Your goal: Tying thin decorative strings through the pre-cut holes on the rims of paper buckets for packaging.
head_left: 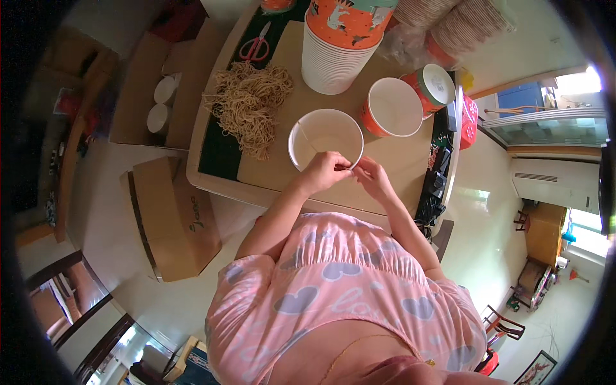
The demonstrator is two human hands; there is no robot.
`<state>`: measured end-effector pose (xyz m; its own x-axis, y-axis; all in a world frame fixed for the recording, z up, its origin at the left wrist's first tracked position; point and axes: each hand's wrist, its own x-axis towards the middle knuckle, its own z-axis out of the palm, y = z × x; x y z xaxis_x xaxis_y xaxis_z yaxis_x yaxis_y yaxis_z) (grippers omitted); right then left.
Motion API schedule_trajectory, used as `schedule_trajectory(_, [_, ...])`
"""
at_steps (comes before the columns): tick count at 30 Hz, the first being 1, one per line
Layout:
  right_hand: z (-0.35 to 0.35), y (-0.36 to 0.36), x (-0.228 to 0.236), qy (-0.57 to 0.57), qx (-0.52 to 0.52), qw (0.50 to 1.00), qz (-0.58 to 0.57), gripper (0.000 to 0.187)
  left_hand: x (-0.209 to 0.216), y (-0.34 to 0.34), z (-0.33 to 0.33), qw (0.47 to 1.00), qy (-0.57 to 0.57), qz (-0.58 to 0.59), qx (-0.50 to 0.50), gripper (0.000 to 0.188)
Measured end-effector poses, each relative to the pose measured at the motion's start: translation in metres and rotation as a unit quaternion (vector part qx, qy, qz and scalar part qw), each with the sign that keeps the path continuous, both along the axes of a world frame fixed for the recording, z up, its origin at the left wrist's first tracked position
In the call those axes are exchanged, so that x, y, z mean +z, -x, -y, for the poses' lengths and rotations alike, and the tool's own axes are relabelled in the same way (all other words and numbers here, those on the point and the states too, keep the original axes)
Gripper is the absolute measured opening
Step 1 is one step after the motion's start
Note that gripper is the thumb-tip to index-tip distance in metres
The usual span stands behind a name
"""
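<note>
A white-lined paper bucket [327,125] stands at the table's near edge, its mouth facing up. A thin beige string [308,136] runs from its far left rim down across the inside toward my left hand [327,172]. That hand is closed in a pinch over the near right rim, with the string running into its fingers. Just outside the same rim, my right hand [374,179] is closed, its fingertips close to the left ones. What sits between the right fingertips is too small to make out. Left of the bucket lies a tangled heap of beige strings [251,106].
Pink-handled scissors [255,47] lie behind the strings. A tall stack of paper buckets [333,61] stands at the back. Another open bucket [393,108] and a tipped one [437,85] are at right. Black devices and cables [433,199] line the right edge; cardboard boxes [173,221] stand left.
</note>
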<state>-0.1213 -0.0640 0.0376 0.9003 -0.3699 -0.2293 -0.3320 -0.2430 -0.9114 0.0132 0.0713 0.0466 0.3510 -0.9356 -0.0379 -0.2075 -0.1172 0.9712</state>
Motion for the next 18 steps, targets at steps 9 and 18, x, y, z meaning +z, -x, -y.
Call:
schedule_trajectory(9, [-0.005,0.022,-0.020,-0.106,-0.030,0.992,-0.057,0.017,-0.026,0.018,0.007,0.997,0.011,0.066,0.029,0.010])
schedule_trajectory(18, [0.007,0.007,0.039,0.216,-0.093,0.970,0.058,0.009,-0.028,0.014,-0.002,0.995,-0.018,0.017,0.101,0.006])
